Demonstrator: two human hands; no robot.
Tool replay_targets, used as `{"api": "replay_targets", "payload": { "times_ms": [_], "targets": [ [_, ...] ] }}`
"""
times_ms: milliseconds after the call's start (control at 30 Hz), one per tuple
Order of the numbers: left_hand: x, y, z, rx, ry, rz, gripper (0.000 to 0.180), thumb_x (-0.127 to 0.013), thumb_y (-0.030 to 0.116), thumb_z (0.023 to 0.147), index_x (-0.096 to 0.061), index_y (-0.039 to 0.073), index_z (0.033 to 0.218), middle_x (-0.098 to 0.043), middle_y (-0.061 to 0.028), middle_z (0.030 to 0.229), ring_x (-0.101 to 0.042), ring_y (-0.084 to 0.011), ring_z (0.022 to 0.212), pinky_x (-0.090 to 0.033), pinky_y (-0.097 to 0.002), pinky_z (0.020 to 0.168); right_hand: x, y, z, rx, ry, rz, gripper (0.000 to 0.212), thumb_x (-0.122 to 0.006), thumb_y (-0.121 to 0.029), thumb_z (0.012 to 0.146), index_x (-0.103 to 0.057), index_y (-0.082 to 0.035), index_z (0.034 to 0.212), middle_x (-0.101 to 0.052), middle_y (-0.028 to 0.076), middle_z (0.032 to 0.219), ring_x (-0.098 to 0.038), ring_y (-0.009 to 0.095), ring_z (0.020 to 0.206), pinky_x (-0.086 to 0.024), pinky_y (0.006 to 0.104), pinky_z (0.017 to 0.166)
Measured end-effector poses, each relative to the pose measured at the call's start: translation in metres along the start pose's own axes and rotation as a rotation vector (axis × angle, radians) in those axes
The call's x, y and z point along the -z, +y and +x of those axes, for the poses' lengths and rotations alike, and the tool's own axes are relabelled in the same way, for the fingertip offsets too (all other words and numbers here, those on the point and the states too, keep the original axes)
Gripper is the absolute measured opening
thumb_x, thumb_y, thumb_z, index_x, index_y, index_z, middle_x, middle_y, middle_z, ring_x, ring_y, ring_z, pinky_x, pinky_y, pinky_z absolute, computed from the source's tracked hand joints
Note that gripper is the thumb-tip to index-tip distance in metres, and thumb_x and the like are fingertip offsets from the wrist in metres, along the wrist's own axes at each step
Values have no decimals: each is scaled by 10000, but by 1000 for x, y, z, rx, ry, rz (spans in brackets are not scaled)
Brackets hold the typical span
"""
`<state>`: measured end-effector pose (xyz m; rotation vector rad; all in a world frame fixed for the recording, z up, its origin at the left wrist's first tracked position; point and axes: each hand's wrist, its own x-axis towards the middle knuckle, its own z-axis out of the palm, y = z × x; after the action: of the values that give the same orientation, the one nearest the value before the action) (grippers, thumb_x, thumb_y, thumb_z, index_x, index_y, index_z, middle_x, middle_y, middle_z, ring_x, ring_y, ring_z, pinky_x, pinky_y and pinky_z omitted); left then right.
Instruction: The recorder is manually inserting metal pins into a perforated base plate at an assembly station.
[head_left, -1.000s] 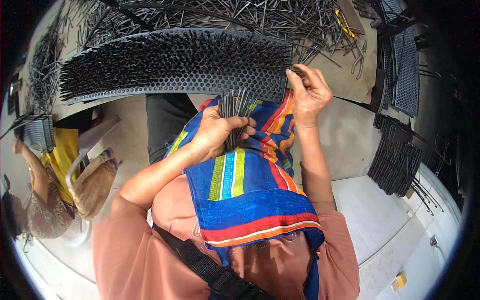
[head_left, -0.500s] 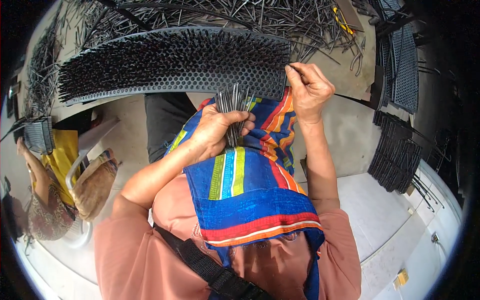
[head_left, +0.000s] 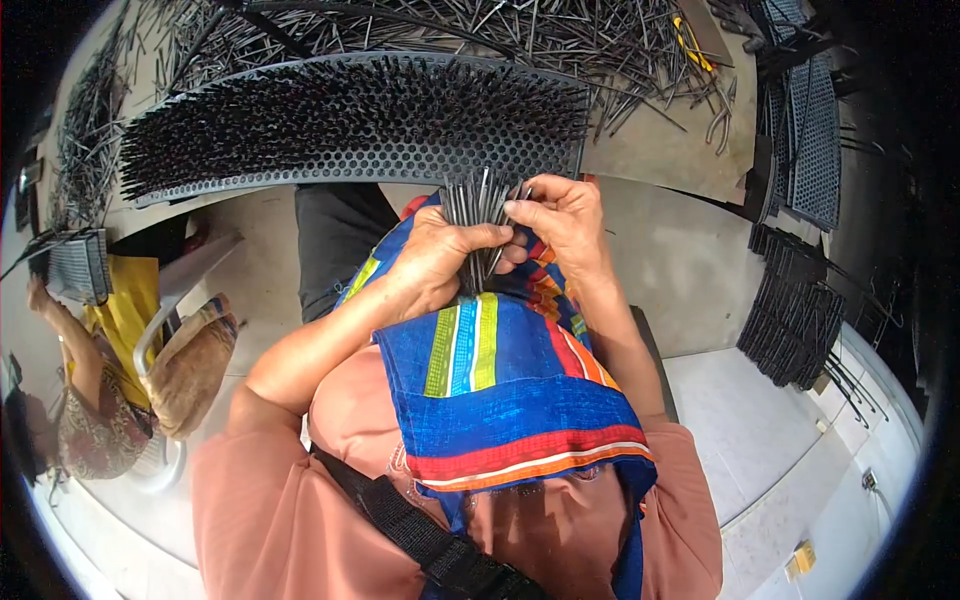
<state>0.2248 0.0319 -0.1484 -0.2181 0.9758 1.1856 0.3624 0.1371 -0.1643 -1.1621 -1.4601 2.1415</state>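
Note:
My left hand (head_left: 436, 255) is wrapped around a bundle of thin black rods (head_left: 470, 203), held upright over my lap. Thumb and forefinger of my right hand (head_left: 566, 222) pinch at the bundle's upper right side, on what looks like a single rod (head_left: 521, 194). Just beyond both hands lies a long black perforated tray (head_left: 405, 166). Many short black rods (head_left: 330, 112) stand packed in its holes, while a strip of bare holes runs along its near edge and right end.
Loose black rods (head_left: 400, 28) pile up on the table (head_left: 650, 150) behind the tray. A yellow-handled tool (head_left: 692, 45) lies at the far right. More perforated trays (head_left: 808, 130) and dark bundled pieces (head_left: 792, 325) are on the right. Another person's arm (head_left: 75, 345) shows at the left.
My right hand has come left and nearer from the tray's right end to the rod bundle. My left hand keeps its grip in nearly the same place.

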Motion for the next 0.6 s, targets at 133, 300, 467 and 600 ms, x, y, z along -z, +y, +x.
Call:
{"api": "replay_targets", "payload": {
  "times_ms": [133, 300, 467, 600],
  "targets": [
    [3, -1, -2, -17, 56, -44, 131, -633, -17, 852, -640, -14, 983, -696, -140, 873, -700, -227, 725, -592, -305, 605, 4, 4, 5, -77, -3, 149, 105, -701, -30, 808, -686, 20, 899, -638, 22, 704, -507, 48, 523, -375, 181, 485],
    [16, -3, 0, -44, 215, -2, 91, -619, 9, 868, -613, 8, 960, -689, -131, 858, -693, -217, 705, -591, -337, 563, -6, -13, 19, 389, 317, 51, 94, -666, -48, 863, -681, 25, 922, -584, -7, 665, -447, 34, 503, -328, 184, 462],
    [15, -1, -4, -108, 173, -27, 85, -594, -24, 859, -596, -5, 942, -684, -142, 845, -691, -217, 707, -591, -335, 566, -16, -15, 40, 784, 421, -275, 82, -677, -26, 859, -685, 29, 920, -594, 10, 779, -448, 30, 533, -341, 180, 474],
    [14, 2, -5, -86, 166, -18, 91, -590, -40, 847, -600, -23, 936, -684, -147, 843, -689, -220, 718, -596, -336, 590, -17, -16, 39, 810, 408, -327, 73, -696, -27, 845, -694, 14, 905, -626, 29, 846, -477, 33, 552, -362, 175, 481]
  ]
}}
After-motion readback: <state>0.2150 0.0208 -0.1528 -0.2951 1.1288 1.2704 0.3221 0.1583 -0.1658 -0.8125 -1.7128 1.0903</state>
